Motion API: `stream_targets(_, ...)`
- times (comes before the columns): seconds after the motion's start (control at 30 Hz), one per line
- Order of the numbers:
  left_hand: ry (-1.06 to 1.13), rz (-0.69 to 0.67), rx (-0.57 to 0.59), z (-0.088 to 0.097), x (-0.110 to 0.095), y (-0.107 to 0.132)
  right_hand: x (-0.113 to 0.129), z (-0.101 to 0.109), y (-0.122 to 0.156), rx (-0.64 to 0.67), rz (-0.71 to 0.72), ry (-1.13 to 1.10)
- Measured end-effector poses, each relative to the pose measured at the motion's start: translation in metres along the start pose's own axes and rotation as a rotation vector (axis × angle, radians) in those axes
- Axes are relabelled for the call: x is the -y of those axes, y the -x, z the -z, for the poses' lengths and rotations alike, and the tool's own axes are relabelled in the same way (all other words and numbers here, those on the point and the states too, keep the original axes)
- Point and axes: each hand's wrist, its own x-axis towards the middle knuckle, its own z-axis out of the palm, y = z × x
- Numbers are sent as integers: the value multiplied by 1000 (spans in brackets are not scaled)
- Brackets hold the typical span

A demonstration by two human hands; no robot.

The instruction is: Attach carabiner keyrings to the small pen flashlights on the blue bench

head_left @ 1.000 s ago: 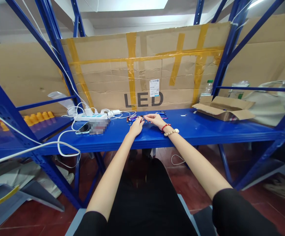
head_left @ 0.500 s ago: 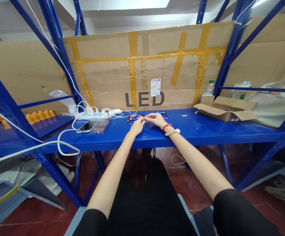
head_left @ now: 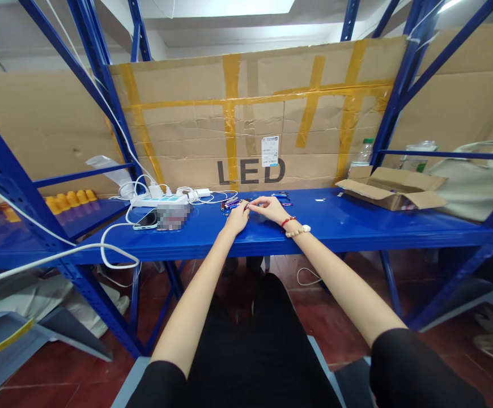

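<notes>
My left hand (head_left: 238, 217) and my right hand (head_left: 271, 209) meet over the blue table (head_left: 314, 226), fingertips together. Both are closed in a pinch around something small that I cannot make out. A red bracelet (head_left: 288, 220) and a beaded bracelet (head_left: 298, 230) circle my right wrist. Just behind my left hand lies a cluster of small blue and purple metallic pieces (head_left: 230, 204). More such slim pieces (head_left: 282, 196) lie behind my right hand. My fingers hide part of the nearer cluster.
A white power strip (head_left: 164, 200) with tangled cables and a phone (head_left: 146, 220) lie at the left. An open cardboard box (head_left: 382, 195) sits at the right, a bottle (head_left: 363, 152) behind it. Tall cardboard (head_left: 187, 130) closes off the back between blue posts.
My right fingertips have shifted slightly left, closer against my left fingers. The small thing between them shows less now. The rest of the table looks the same.
</notes>
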Motion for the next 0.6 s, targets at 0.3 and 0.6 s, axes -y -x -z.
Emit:
stream_targets(0.3, -103, 79, 11, 4, -4, 2, -2, -1, 0, -65, 64, 164)
stream_targets(0.6, -111, 76, 8, 3, -5, 5, -1, -2, 0, -4, 73, 208)
